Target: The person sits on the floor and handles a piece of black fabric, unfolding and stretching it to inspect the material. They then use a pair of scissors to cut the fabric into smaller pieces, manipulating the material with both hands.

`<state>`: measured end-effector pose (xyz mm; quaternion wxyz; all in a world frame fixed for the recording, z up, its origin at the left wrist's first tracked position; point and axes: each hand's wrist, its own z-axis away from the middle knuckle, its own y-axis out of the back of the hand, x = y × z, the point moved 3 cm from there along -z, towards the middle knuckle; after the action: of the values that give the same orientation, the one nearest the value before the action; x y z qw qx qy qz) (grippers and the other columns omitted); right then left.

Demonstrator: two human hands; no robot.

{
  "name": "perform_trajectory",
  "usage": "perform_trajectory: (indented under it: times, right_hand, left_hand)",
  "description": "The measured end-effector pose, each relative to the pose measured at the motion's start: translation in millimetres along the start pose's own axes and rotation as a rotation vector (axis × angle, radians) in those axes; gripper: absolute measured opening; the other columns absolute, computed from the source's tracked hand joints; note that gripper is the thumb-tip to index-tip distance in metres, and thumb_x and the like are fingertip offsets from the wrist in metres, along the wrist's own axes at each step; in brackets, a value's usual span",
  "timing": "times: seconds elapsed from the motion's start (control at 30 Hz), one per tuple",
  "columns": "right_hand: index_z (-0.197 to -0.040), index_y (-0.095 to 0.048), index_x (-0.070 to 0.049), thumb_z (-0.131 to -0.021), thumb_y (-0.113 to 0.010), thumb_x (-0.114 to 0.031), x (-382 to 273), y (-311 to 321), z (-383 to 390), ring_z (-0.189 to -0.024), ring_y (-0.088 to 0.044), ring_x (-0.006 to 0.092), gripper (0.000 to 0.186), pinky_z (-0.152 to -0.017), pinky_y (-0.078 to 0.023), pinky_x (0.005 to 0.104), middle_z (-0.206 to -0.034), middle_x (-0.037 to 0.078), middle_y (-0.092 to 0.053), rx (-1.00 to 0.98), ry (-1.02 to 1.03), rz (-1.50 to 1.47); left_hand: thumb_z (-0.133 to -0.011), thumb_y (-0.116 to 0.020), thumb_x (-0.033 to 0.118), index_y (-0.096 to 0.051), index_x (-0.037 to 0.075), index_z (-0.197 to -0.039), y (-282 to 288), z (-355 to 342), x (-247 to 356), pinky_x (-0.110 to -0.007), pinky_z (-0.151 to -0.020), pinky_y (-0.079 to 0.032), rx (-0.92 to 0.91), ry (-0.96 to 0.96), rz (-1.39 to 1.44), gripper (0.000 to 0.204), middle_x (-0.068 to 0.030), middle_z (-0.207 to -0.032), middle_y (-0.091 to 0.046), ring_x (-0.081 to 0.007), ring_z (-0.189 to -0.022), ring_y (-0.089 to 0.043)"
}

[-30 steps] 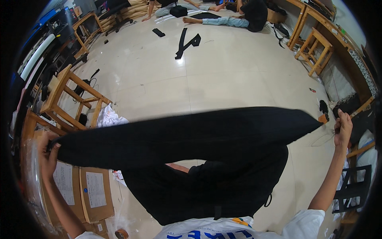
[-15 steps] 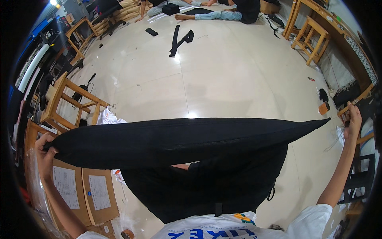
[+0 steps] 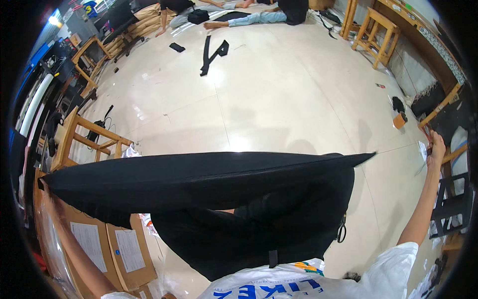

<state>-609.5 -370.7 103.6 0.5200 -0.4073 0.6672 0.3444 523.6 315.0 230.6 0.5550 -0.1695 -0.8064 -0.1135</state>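
Observation:
A long piece of black fabric (image 3: 199, 172) stretches sideways in front of me, with folds along its lower edge. My left hand (image 3: 50, 199) grips its left end, the fingers partly hidden by the cloth. The fabric narrows to a point on the right, apart from my right hand (image 3: 436, 148). That hand is raised far to the right with curled fingers; a thin reddish thing shows beside them, too small to name. More black cloth (image 3: 279, 244) covers my lap. Dark loops (image 3: 341, 230), like scissor handles, show at its right edge.
Cardboard boxes (image 3: 130, 249) with papers stand at the lower left, near a wooden stool (image 3: 99, 142). Black strips (image 3: 206, 57) lie on the tiled floor (image 3: 279, 99). People sit at the far end, one with light-blue trousers (image 3: 259, 18). A wooden stool (image 3: 378, 40) stands far right.
The fabric has shifted left, its pointed right end moving away from my right hand. My left hand has moved slightly left and down. The whole view has shifted a little.

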Motion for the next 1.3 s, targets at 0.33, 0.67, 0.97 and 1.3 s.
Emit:
perform_trajectory:
  times: [0.33, 0.67, 0.97, 1.3]
  right_hand:
    - [-0.072, -0.054, -0.021, -0.091, -0.076, -0.024, 73, 84, 10, -0.052, -0.037, 0.0051, 0.029, -0.05, -0.028, 0.0261, -0.063, -0.008, -0.043, 0.063, -0.036, 0.146]
    - [-0.102, -0.071, 0.008, -0.094, -0.066, -0.03, 159, 264, 31, -0.091, -0.064, 0.03, 0.038, -0.083, -0.047, 0.0422, -0.095, 0.021, -0.071, 0.277, 0.082, 0.87]
    - [-0.095, -0.07, 0.006, -0.1, -0.062, -0.038, 187, 442, 99, -0.077, -0.064, 0.0373, 0.045, -0.076, -0.049, 0.0471, -0.085, 0.022, -0.07, 0.524, 0.202, 1.147]
    - [-0.122, -0.071, 0.0, -0.103, -0.062, -0.027, 170, 126, 209, -0.085, -0.06, 0.012, 0.034, -0.075, -0.049, 0.0289, -0.094, 0.003, -0.067, -0.713, -0.461, 0.528]
  left_hand:
    - [-0.109, -0.056, 0.032, -0.057, 0.012, -0.143, -51, -86, 17, -0.019, -0.045, -0.022, -0.104, -0.19, -0.411, 0.039, 0.0109, -0.072, -0.037, 0.0014, -0.054, -0.029]
    - [-0.104, -0.056, 0.037, -0.065, 0.003, -0.136, -9, -148, 14, -0.033, -0.083, -0.051, 0.505, -0.115, -0.853, 0.048, -0.0128, -0.109, -0.074, -0.02, -0.097, -0.069]
    - [-0.098, -0.06, 0.023, -0.071, 0.004, -0.118, -153, -104, 47, -0.036, -0.092, -0.05, 0.281, -0.485, -0.983, 0.03, -0.0144, -0.108, -0.075, -0.0262, -0.102, -0.07]
    - [-0.103, -0.062, 0.018, -0.069, 0.0, -0.123, -313, -84, 123, -0.033, -0.089, -0.051, -0.152, -0.698, -0.788, 0.028, -0.0095, -0.109, -0.07, -0.0177, -0.1, -0.065]
